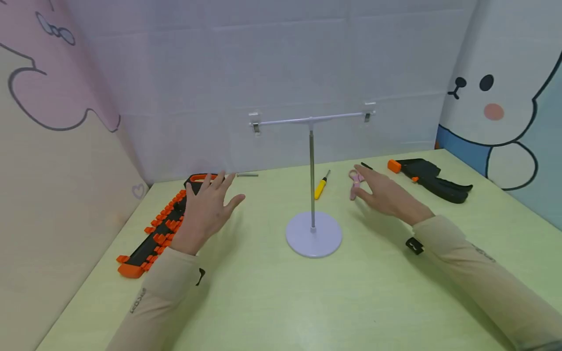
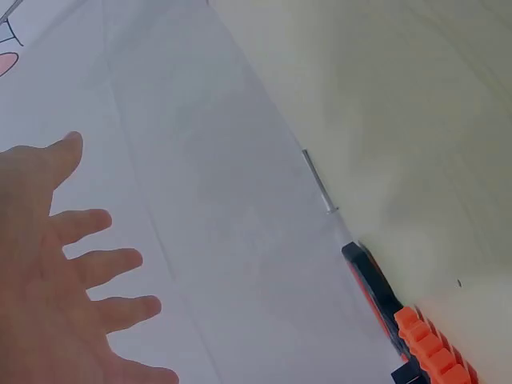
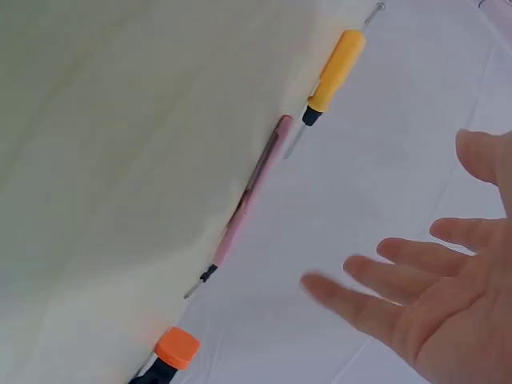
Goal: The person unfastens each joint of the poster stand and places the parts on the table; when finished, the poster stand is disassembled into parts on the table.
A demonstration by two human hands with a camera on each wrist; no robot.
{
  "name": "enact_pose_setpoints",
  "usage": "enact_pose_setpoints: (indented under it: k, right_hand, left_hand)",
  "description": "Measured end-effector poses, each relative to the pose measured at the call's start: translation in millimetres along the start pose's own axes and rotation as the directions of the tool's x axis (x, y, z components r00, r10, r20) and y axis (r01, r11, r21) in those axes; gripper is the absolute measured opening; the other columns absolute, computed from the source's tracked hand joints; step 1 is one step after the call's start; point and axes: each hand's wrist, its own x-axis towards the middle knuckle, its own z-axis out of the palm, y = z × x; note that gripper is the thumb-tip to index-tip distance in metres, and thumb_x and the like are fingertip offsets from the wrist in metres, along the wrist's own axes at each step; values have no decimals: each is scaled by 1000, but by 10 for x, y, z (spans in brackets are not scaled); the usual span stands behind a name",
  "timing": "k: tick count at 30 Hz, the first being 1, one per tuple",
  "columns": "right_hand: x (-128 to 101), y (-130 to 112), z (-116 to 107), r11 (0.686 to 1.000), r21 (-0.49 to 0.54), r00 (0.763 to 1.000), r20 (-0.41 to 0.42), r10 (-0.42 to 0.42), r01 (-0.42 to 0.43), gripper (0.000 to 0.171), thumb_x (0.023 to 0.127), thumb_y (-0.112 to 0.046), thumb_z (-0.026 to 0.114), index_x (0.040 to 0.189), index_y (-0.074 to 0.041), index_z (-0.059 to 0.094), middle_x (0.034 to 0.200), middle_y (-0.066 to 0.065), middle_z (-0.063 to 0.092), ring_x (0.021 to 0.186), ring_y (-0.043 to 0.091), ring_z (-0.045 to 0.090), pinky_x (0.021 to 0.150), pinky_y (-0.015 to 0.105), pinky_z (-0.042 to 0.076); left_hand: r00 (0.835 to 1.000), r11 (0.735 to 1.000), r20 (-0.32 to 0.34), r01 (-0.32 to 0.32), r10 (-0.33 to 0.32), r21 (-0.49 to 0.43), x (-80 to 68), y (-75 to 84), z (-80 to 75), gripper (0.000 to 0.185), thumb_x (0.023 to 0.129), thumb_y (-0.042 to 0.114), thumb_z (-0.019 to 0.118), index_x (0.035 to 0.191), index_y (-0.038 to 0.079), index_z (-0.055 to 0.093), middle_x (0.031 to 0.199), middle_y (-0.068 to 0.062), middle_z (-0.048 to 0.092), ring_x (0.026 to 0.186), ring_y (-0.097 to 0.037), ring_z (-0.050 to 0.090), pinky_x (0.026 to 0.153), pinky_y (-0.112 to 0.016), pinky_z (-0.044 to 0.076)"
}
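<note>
While both palms face down, left hand (image 1: pixel 206 207) and right hand (image 1: pixel 386 195) hover, fingers spread.

We see the left hand (image 2: pixel 60 272) spread open, fingers straight, holding nothing — well apart from a thin metal rod (image 2: pixel 318 181) and the black-and-orange tool (image 2: pixel 404 320) lying on the green table (image 2: pixel 416 96).

Matt green table (image 1: pixel 272 302); glossy yellow plastic screwdriver (image 1: pixel 321 185); metal stand pole (image 1: pixel 311 180).

Both hands (image 1: pixel 206 204) (image 1: pixel 386 195) flat, fingers spread
</note>
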Motion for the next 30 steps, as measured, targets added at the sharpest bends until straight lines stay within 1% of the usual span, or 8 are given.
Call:
enact_pose_setpoints:
  k: [4,7,11,16,17,19,26,30]
  right_hand:
    - [-18,-52,-52,999,-46,999,-48,-13,11,60,98,-27,54,147,-1,30,141,26,40,123,42,43,100,56,34]
    - [-36,-98,-86,999,-52,999,-41,-11,9,58,98,-27,53,146,-3,32,140,27,40,121,45,44,97,58,35]
    - [-44,-177,-113,1000,1,999,-44,7,-6,60,99,-35,50,147,-4,31,139,25,40,121,42,44,98,58,35]
    - [-30,-326,-140,989,143,995,-94,-30,43,60,99,-37,49,145,-3,31,132,19,46,116,35,48,96,53,39]
    - [-32,-355,-148,984,166,994,-103,-43,59,60,99,-37,49,145,-3,31,130,19,47,114,34,49,95,53,40]
    - [-35,-398,-162,980,183,991,-118,-55,77,59,99,-35,49,144,-2,32,130,19,47,112,33,51,93,52,42]
    - [-61,-460,-197,971,219,986,-155,-64,98,53,97,-24,55,142,-2,35,127,17,48,109,31,54,89,49,46]
    - [-71,-497,-195,963,236,981,-173,-92,132,52,97,-21,56,141,-2,35,126,15,48,104,27,55,82,43,50]
  left_hand:
    - [988,999,-150,-32,29,-19,-10,18,-42,67,93,59,44,142,13,44,145,-16,39,132,-38,32,100,-70,15]
    - [953,997,-295,-78,68,-22,-19,19,-58,60,90,57,51,129,13,58,134,-15,50,123,-36,43,98,-64,25]
    - [879,985,-467,-152,98,-80,-16,17,-100,48,88,49,56,111,9,68,119,-13,59,110,-36,50,93,-57,32]
    - [764,954,-638,-256,99,-158,-13,44,-243,36,90,35,57,98,1,69,108,-13,62,101,-37,56,90,-56,37]
    - [745,949,-660,-270,98,-163,-13,55,-276,36,90,33,56,98,0,69,108,-14,63,101,-37,56,89,-56,38]
    - [723,942,-685,-286,92,-176,-17,80,-337,36,90,32,57,99,0,68,108,-15,63,102,-37,56,90,-56,37]
    - [694,925,-716,-318,76,-210,-70,183,-477,34,87,29,62,103,0,68,110,-14,63,106,-35,55,93,-54,35]
    - [630,904,-774,-365,65,-221,-90,246,-576,31,85,26,64,101,0,69,106,-15,63,102,-35,56,90,-53,36]
